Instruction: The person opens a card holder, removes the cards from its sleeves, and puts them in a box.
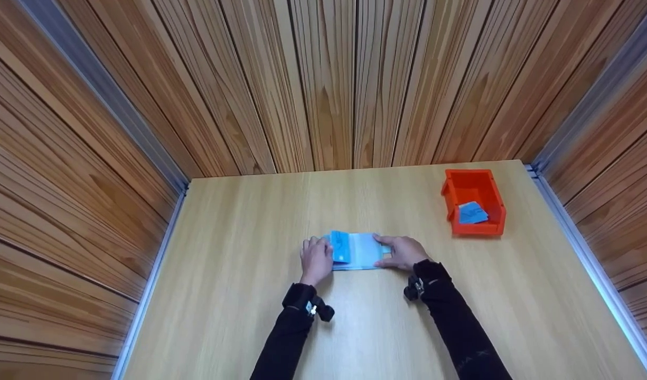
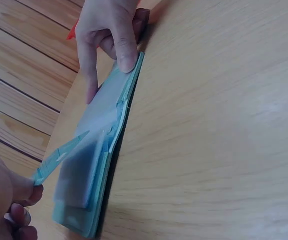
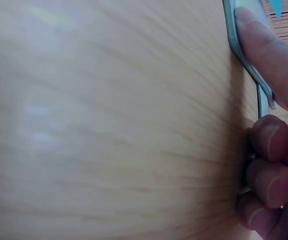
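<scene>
A light-blue card holder with clear sleeves lies spread open on the table. My left hand is at its left side and pinches a thin blue card. Seen from the left wrist, the card stands tilted, its far end right at the clear sleeve. My right hand grips the holder's right end, thumb on the near corner and forefinger at the far one. In the right wrist view the thumb lies along the holder's rim, with the other fingers curled beside it.
An orange-red open bin stands at the table's back right, with blue cards inside. Wood-panelled walls rise behind the table and on both sides, with metal rails along the side edges.
</scene>
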The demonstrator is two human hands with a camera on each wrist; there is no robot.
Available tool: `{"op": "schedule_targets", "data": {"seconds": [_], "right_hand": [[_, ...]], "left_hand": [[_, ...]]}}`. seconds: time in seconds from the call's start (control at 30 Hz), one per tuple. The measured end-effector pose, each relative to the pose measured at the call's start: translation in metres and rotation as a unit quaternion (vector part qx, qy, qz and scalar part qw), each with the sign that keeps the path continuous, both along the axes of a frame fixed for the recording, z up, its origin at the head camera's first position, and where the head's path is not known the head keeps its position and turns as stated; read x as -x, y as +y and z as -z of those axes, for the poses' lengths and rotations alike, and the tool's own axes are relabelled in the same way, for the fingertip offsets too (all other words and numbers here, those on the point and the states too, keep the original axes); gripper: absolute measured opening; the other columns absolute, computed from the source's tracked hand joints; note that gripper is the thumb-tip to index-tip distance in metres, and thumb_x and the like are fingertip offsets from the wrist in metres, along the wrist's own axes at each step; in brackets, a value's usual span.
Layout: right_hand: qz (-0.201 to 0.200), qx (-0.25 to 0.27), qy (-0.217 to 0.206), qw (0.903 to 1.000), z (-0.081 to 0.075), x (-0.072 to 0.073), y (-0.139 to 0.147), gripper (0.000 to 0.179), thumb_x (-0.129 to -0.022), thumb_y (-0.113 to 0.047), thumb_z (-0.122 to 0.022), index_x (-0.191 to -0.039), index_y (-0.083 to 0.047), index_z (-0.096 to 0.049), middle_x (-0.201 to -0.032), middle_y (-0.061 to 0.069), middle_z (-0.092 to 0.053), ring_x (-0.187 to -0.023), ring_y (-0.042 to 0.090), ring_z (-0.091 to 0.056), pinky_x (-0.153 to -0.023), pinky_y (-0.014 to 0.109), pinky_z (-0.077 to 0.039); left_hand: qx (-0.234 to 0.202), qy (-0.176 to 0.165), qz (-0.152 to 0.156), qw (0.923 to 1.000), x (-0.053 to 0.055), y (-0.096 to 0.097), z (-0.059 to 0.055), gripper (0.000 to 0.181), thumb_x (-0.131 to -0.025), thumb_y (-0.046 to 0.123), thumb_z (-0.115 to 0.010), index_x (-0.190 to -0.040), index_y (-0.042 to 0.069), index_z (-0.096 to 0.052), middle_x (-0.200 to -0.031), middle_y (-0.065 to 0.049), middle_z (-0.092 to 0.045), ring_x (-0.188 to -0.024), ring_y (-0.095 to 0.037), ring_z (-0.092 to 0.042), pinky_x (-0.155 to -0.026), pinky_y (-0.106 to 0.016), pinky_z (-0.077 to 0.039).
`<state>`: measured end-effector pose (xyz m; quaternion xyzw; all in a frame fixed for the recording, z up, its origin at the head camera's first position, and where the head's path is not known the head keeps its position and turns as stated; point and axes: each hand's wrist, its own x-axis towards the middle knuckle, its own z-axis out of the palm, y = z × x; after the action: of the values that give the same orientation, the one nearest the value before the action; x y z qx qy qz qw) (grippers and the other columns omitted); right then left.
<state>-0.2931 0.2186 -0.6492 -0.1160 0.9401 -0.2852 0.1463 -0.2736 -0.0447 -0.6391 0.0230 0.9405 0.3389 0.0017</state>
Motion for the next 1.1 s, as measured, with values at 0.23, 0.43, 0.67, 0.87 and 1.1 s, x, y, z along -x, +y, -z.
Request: {"op": "schedule_targets", "data": {"seconds": [0.23, 0.43, 0.67, 0.87, 1.1], "right_hand": [[0.003, 0.004, 0.002, 1.0000, -0.003, -0.003, 0.000, 0.087, -0.080, -0.043, -0.088, -0.154, -0.023, -0.048, -0.156, 0.011, -0.051, -0.135, 0.030, -0.056, -0.113, 0.053, -0.041], [0.010, 0.041, -0.021, 0.9989, -0.005, -0.003, 0.002, 0.087, -0.085, -0.044, -0.084, -0.159, -0.022, -0.042, -0.148, 0.011, -0.059, -0.116, 0.030, -0.061, -0.102, 0.046, -0.046], [0.073, 0.159, -0.032, 0.9840, -0.014, -0.004, -0.015, 0.041, -0.104, -0.037, -0.062, -0.134, -0.009, -0.069, -0.117, 0.011, -0.073, -0.084, 0.015, -0.062, -0.073, 0.026, -0.047], [0.059, 0.264, -0.056, 0.9609, -0.020, -0.008, -0.039, 0.034, -0.106, -0.031, -0.061, -0.088, -0.003, -0.070, -0.060, -0.006, -0.051, -0.052, 0.010, -0.045, -0.052, 0.023, -0.035], [0.082, 0.278, -0.009, 0.9569, -0.022, -0.012, -0.047, 0.031, -0.101, -0.022, -0.068, -0.074, -0.007, -0.067, -0.057, -0.012, -0.043, -0.053, 0.006, -0.039, -0.051, 0.022, -0.029]], "left_hand": [[-0.033, 0.003, 0.001, 0.9995, -0.001, -0.001, 0.000, 0.013, -0.104, 0.015, -0.059, -0.096, 0.007, -0.066, -0.105, -0.010, -0.059, -0.105, -0.029, -0.048, -0.093, -0.048, -0.039], [-0.070, 0.012, 0.004, 0.9975, -0.003, 0.000, -0.002, 0.012, -0.103, 0.014, -0.059, -0.096, 0.009, -0.065, -0.103, -0.008, -0.058, -0.102, -0.027, -0.046, -0.093, -0.045, -0.037], [-0.119, 0.026, 0.019, 0.9923, -0.005, 0.006, -0.007, 0.011, -0.102, 0.012, -0.059, -0.094, 0.008, -0.064, -0.097, -0.006, -0.054, -0.098, -0.025, -0.044, -0.091, -0.044, -0.035], [-0.155, 0.027, 0.030, 0.9871, -0.006, 0.016, -0.008, 0.012, -0.103, 0.016, -0.061, -0.094, 0.008, -0.065, -0.094, -0.003, -0.051, -0.096, -0.020, -0.042, -0.089, -0.040, -0.032], [-0.122, 0.018, 0.025, 0.9920, -0.006, 0.012, -0.004, 0.015, -0.102, 0.025, -0.064, -0.094, 0.014, -0.070, -0.094, 0.001, -0.053, -0.096, -0.019, -0.043, -0.089, -0.040, -0.032]]}}
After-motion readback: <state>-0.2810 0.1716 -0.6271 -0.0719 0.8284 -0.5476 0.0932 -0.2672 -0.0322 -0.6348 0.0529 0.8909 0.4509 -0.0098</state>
